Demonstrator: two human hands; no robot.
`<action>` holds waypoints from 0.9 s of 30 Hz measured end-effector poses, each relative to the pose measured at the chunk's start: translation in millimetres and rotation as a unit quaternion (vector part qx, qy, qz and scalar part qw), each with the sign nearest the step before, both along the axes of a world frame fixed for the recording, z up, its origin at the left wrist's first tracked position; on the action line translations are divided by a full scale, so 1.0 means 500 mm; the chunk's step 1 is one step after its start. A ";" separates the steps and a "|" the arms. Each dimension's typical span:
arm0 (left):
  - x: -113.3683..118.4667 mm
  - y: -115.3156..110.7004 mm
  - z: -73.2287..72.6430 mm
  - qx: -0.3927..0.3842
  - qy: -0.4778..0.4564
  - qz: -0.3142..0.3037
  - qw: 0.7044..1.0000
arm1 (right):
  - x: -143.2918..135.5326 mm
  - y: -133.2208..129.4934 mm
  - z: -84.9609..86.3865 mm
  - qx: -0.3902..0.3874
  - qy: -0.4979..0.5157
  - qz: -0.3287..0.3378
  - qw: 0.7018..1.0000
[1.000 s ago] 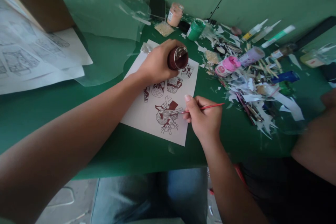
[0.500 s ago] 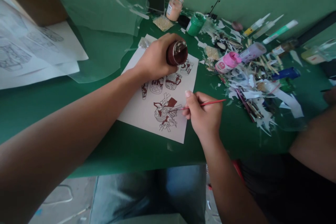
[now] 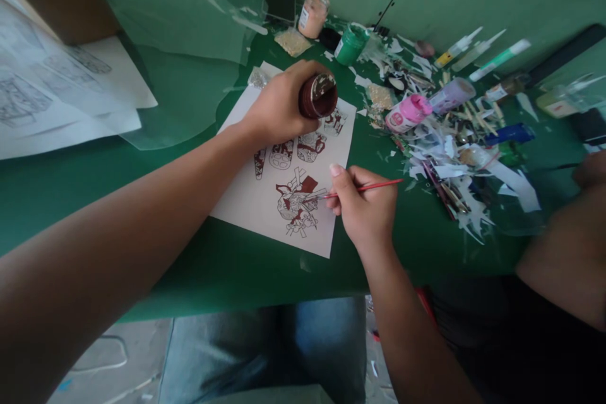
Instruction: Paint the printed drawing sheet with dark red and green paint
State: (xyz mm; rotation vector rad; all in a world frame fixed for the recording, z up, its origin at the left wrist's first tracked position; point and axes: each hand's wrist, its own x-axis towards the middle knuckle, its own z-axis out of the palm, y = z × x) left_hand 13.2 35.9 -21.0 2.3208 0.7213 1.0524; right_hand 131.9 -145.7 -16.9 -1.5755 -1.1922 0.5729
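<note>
Left hand [image 3: 279, 104] is curling round the jar [image 3: 310, 101], gripping it over the upper part of the sheet [image 3: 255, 208]; its uncapped mouth is facing up toward the viewer, with dark red inside. Right hand [image 3: 364, 208] is pinching the brush [image 3: 379, 185] between thumb and fingers, well down toward the bristles, the red handle slanting away to the right. Sheet is lying askew on the green table [image 3: 237, 271], near its front edge. Bristles are pointing into the lower drawing [image 3: 298, 202]; whether they are touching paper or hovering just above, the view is too soft to tell.

On method: the step seems to be filling small outlined patches with red. A low pinch like this is probably giving the best control; the side of the hand should be steadying on table or bare paper, clear of wet red. A light load, wiped on the jar's rim, should be keeping the paint from blobbing over the lines. The jar is sitting above finished-looking patches, so holding it level is mattering: a tilt could be dripping there.
</note>
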 end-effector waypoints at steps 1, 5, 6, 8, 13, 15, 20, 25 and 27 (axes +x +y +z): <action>0.000 0.001 -0.001 0.000 -0.001 0.000 1.000 | 0.000 -0.001 0.001 -0.001 -0.006 0.000 1.000; 0.000 0.002 -0.002 0.007 -0.003 -0.007 1.000 | -0.001 -0.001 0.003 0.002 -0.006 -0.014 1.000; -0.001 0.002 -0.002 0.009 -0.004 -0.009 1.000 | -0.002 -0.001 0.004 0.000 -0.004 -0.012 1.000; -0.001 0.002 -0.002 0.012 -0.005 -0.012 1.000 | -0.002 0.000 0.004 -0.005 -0.012 -0.007 1.000; -0.001 0.002 -0.002 0.017 -0.002 -0.002 1.000 | -0.001 0.002 0.003 0.000 -0.018 -0.015 1.000; -0.001 0.002 -0.002 0.021 -0.005 -0.003 1.000 | 0.000 0.002 0.003 0.000 -0.017 -0.010 1.000; -0.002 0.001 -0.003 0.025 -0.013 -0.002 1.000 | 0.000 0.000 0.003 -0.002 -0.020 -0.025 0.999; -0.001 0.001 -0.004 0.038 -0.005 0.004 0.999 | -0.002 0.001 0.003 -0.006 -0.009 -0.008 1.000; -0.001 0.002 -0.005 0.041 -0.003 0.007 0.999 | -0.002 0.002 0.003 -0.005 -0.003 -0.012 1.000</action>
